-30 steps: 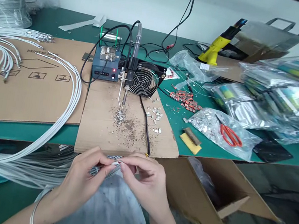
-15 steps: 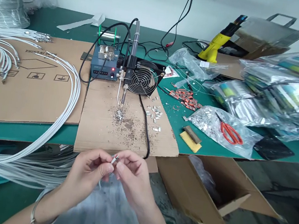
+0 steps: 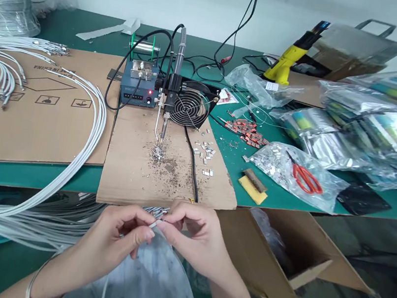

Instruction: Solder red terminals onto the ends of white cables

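Note:
My left hand point(image 3: 123, 237) pinches a short white cable end point(image 3: 154, 224) between thumb and fingers, in front of the bench edge. Against it, my right hand point(image 3: 196, 236) is closed in a pinch at the cable's tip; the fingertips hide the very end. A thin white length hangs below my left hand, over the grey-blue cloth on the lap. Behind my fingers, more cable ends with bare tips point(image 3: 154, 210) show at the edge. Beyond the hands, a soldering iron point(image 3: 174, 80) is held upright in its stand, its tip above a heap of solder bits point(image 3: 158, 153).
A cardboard sheet point(image 3: 130, 178) bears small metal connector pieces point(image 3: 205, 151) and a fan point(image 3: 189, 108). White cables point(image 3: 100, 119) curve along the left. A plastic bag of metal parts point(image 3: 275, 160) with red-handled scissors point(image 3: 308, 179) lies right. An open carton point(image 3: 242, 255) stands below the bench.
Both hands have shifted slightly; the right moved to the right and its wrist turned. The white piece between them now lies flatter, and cable ends have come into view behind the fingers.

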Demonstrator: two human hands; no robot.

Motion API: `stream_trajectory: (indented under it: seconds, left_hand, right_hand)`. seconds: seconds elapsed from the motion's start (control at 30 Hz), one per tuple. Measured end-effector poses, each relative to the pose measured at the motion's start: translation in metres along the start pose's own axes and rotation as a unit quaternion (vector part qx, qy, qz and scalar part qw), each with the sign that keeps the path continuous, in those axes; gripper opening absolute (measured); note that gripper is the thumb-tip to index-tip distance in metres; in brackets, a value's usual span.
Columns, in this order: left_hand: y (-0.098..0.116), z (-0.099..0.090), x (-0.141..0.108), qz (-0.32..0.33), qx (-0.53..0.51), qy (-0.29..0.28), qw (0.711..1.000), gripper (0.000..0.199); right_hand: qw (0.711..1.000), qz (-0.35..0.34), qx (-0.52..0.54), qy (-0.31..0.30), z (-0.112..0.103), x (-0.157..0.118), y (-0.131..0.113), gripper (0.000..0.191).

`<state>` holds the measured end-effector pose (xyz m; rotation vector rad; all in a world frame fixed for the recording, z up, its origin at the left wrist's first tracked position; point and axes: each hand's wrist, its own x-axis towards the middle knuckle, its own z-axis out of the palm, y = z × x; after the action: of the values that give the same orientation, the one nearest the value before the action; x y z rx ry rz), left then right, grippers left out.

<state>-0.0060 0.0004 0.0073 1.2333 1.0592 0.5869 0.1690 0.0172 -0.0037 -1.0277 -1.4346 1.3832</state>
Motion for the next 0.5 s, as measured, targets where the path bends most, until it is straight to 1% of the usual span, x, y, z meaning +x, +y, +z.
stream_trajectory:
  seconds: [0.07, 0.13, 0.2, 0.23, 0.27, 0.33, 0.37, 0.43, 0.5]
  left_hand:
    - [0.0, 0.003, 0.002, 0.007, -0.007, 0.022, 1.0, 0.02]
    - [0.001, 0.005, 0.005, -0.006, -0.068, 0.033, 0.997, 0.021]
    - [0.001, 0.007, 0.008, -0.026, -0.139, 0.034, 0.989, 0.023]
    - [0.001, 0.008, 0.009, -0.029, -0.16, 0.04, 0.986, 0.023]
    - [0.002, 0.007, 0.009, -0.034, -0.166, 0.047, 0.984, 0.023]
    - [0.004, 0.005, 0.008, -0.04, -0.134, 0.052, 0.989, 0.023]
    - [0.006, 0.003, 0.007, -0.037, -0.103, 0.05, 0.993, 0.022]
    - [0.01, -0.001, 0.005, -0.03, -0.019, 0.031, 0.999, 0.021]
    - [0.013, -0.004, 0.004, -0.012, 0.05, 0.018, 0.999, 0.022]
  right_hand:
    - [0.996, -0.004, 0.087, 0.035, 0.011, -0.003, 0.008, 0.012]
    - [0.982, -0.009, 0.167, 0.085, 0.026, -0.006, 0.016, 0.012]
    - [0.967, -0.016, 0.21, 0.144, 0.039, -0.008, 0.02, 0.013]
    - [0.962, -0.015, 0.22, 0.161, 0.042, -0.009, 0.021, 0.013]
    - [0.962, -0.008, 0.219, 0.164, 0.044, -0.009, 0.022, 0.013]
    - [0.974, 0.018, 0.182, 0.135, 0.038, -0.007, 0.019, 0.011]
    - [0.983, 0.032, 0.145, 0.108, 0.032, -0.006, 0.017, 0.01]
    - [0.996, 0.051, 0.057, 0.044, 0.016, -0.003, 0.01, 0.009]
    - [0.998, 0.055, 0.0, -0.012, 0.003, -0.001, 0.004, 0.008]
